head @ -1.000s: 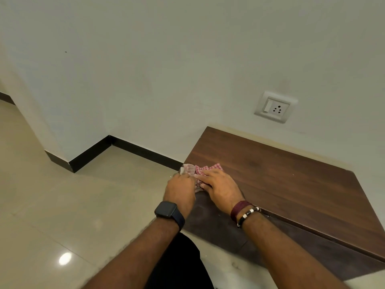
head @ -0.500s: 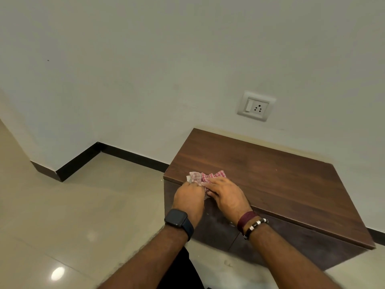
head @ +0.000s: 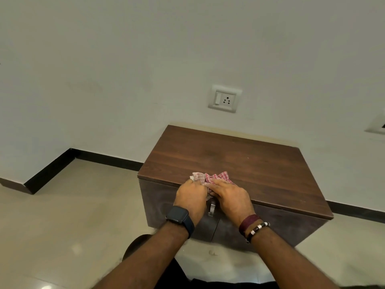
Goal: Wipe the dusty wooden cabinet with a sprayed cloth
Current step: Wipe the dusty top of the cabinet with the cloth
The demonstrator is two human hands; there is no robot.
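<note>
A low dark-brown wooden cabinet stands on the floor against the white wall. A crumpled red-and-white checked cloth lies on its top at the front edge, left of the middle. My left hand, with a dark watch on the wrist, grips the cloth's left end with curled fingers. My right hand, with a maroon band and a beaded bracelet, lies over the cloth's right part, fingers reaching onto it. Most of the cloth is hidden under both hands.
A metal handle shows on the cabinet front between my wrists. A white switch-and-socket plate sits on the wall above the cabinet. Beige tiled floor spreads to the left, edged by a black skirting.
The view has swung left to right, bringing the cabinet's front and handle into sight. Both hands have kept hold of the cloth and sit further right along the front edge.
</note>
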